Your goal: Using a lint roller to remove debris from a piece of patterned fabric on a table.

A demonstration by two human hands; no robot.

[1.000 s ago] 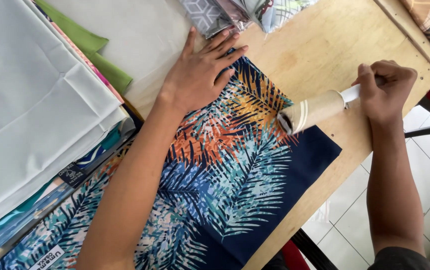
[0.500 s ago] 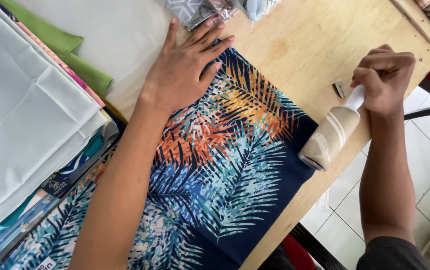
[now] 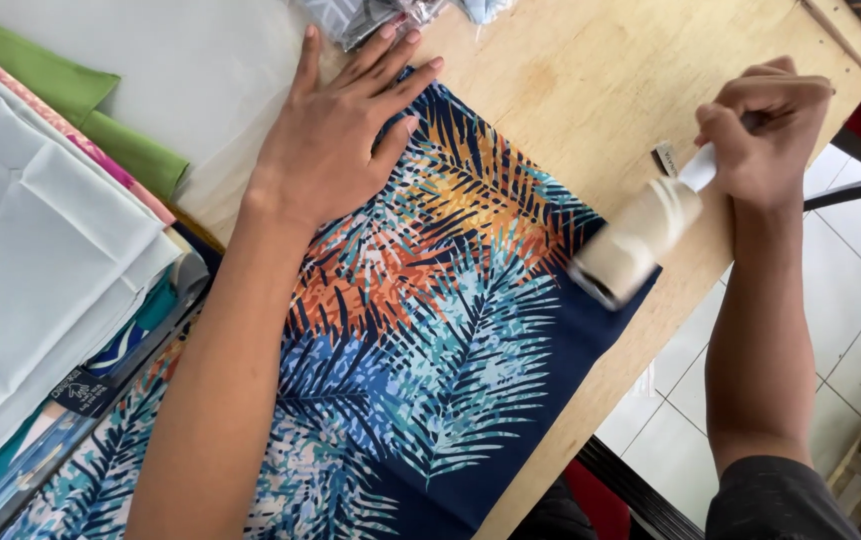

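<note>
A navy cloth with blue, teal and orange palm leaves (image 3: 430,330) lies flat on a wooden table (image 3: 590,90). My left hand (image 3: 340,140) presses palm-down with spread fingers on the cloth's far corner. My right hand (image 3: 765,130) grips the white handle of a lint roller (image 3: 635,245), whose cream roll rests on the cloth's right edge near the table's front edge.
Stacked folded fabrics fill the left: white (image 3: 40,270), green (image 3: 100,120), pink and patterned ones. A sheet of white paper or cloth (image 3: 180,60) lies under my left hand's side. A small dark tag (image 3: 664,158) sits on the table. Tiled floor (image 3: 850,330) shows at right.
My right hand has drawn the lint roller along the cloth's right edge toward me, from the orange leaves to the navy border. My left hand has stayed pressed on the cloth.
</note>
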